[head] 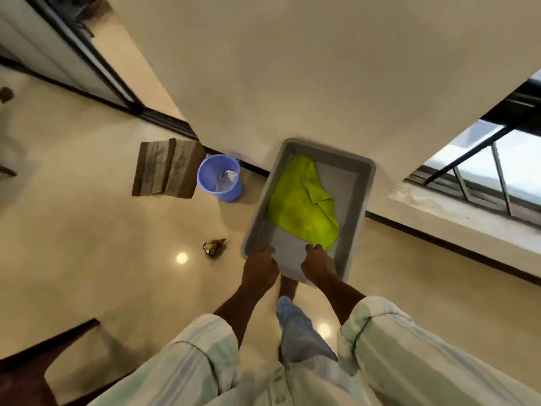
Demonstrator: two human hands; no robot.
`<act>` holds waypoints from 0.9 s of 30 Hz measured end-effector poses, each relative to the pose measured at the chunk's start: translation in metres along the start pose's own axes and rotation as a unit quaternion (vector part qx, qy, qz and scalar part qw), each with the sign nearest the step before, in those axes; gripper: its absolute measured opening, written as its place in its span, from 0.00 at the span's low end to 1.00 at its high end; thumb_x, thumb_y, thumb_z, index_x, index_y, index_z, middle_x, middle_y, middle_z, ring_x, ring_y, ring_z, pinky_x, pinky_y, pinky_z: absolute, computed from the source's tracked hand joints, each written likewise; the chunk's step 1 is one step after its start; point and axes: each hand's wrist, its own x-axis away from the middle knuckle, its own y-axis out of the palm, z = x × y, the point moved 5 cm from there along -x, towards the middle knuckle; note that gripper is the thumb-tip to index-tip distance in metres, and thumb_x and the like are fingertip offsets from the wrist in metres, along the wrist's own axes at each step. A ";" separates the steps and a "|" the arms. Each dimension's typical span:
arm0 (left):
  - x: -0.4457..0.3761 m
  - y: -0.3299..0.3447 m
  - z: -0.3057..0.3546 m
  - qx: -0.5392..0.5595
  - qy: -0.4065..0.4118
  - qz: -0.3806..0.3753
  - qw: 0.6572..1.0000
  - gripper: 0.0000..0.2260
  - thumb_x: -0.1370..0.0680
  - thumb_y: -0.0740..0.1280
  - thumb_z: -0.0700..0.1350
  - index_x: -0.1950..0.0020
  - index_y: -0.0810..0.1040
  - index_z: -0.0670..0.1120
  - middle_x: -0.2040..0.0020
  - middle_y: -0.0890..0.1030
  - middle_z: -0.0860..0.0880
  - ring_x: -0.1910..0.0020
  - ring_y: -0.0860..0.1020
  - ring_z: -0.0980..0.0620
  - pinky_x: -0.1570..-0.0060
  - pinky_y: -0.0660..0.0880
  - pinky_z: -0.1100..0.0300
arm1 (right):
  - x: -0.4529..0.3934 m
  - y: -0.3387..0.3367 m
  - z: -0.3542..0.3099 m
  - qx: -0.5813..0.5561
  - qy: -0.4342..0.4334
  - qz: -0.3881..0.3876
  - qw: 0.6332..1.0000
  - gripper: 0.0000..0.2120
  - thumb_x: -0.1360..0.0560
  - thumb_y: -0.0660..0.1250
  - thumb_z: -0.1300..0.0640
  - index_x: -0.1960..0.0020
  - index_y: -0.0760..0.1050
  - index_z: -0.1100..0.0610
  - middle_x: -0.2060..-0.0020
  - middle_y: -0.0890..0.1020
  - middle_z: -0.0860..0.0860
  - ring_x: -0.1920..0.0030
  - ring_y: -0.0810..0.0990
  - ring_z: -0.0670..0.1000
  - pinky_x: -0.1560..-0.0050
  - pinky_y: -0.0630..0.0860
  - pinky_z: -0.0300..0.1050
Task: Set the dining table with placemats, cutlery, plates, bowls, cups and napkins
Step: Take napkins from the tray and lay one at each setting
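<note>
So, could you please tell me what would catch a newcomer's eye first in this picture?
The bright yellow-green cloth stands out most, lying in the grey tub at the centre. The left hand and right hand grip the tub's near rim. To the left, a blue bucket stands on the glossy floor beside a brown mat.

Head view. Centre: left hand (260, 269) and right hand (317, 263) grip the near rim of a grey tray (355, 206) holding a yellow-green cloth (298, 209). Left of the tray: blue bucket (215, 178) and brown mat (165, 168) on the glossy floor (87, 244).
</note>
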 end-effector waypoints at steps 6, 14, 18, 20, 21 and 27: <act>-0.070 0.009 -0.009 0.008 -0.032 -0.066 0.997 0.17 0.23 0.61 0.41 0.35 0.76 0.41 0.37 0.77 0.41 0.38 0.75 0.42 0.38 0.70 0.54 | -0.066 0.005 0.018 0.083 0.030 -0.073 0.993 0.22 0.23 0.60 0.53 0.28 0.68 0.50 0.28 0.61 0.59 0.29 0.62 0.63 0.32 0.64 0.58; -0.126 0.034 -0.015 0.002 -0.014 -0.105 0.994 0.17 0.24 0.63 0.39 0.36 0.76 0.41 0.33 0.74 0.43 0.33 0.70 0.43 0.34 0.68 0.52 | -0.127 0.036 0.042 0.168 -0.012 -0.170 0.971 0.34 0.22 0.62 0.45 0.21 0.52 0.47 0.21 0.39 0.57 0.23 0.38 0.64 0.26 0.45 0.65; -0.132 0.033 -0.023 -0.012 -0.014 -0.121 0.993 0.17 0.24 0.62 0.39 0.35 0.75 0.41 0.32 0.72 0.43 0.32 0.69 0.43 0.34 0.68 0.51 | -0.127 0.042 0.041 0.129 0.020 -0.155 0.979 0.38 0.23 0.62 0.51 0.20 0.46 0.56 0.21 0.44 0.53 0.22 0.42 0.61 0.25 0.47 0.62; -0.133 0.027 -0.022 -0.012 -0.006 -0.119 0.993 0.17 0.23 0.62 0.39 0.34 0.74 0.41 0.32 0.72 0.44 0.32 0.69 0.44 0.35 0.68 0.53 | -0.122 0.034 0.038 0.108 0.026 -0.112 0.988 0.37 0.25 0.64 0.53 0.21 0.52 0.59 0.22 0.52 0.54 0.22 0.49 0.60 0.25 0.52 0.59; -0.133 0.023 -0.021 -0.013 -0.001 -0.116 0.993 0.18 0.23 0.62 0.39 0.33 0.74 0.41 0.31 0.72 0.44 0.32 0.69 0.44 0.35 0.67 0.53 | -0.119 0.028 0.034 0.088 0.020 -0.079 0.993 0.33 0.26 0.66 0.55 0.24 0.59 0.60 0.24 0.59 0.55 0.24 0.55 0.60 0.26 0.56 0.56; -0.124 -0.021 -0.002 -0.007 0.043 -0.110 0.993 0.22 0.23 0.64 0.42 0.28 0.68 0.43 0.31 0.71 0.43 0.31 0.67 0.45 0.34 0.64 0.55 | -0.078 -0.044 -0.011 -0.126 0.064 0.118 0.983 0.10 0.25 0.64 0.62 0.46 0.78 0.65 0.49 0.82 0.64 0.47 0.80 0.65 0.45 0.73 0.51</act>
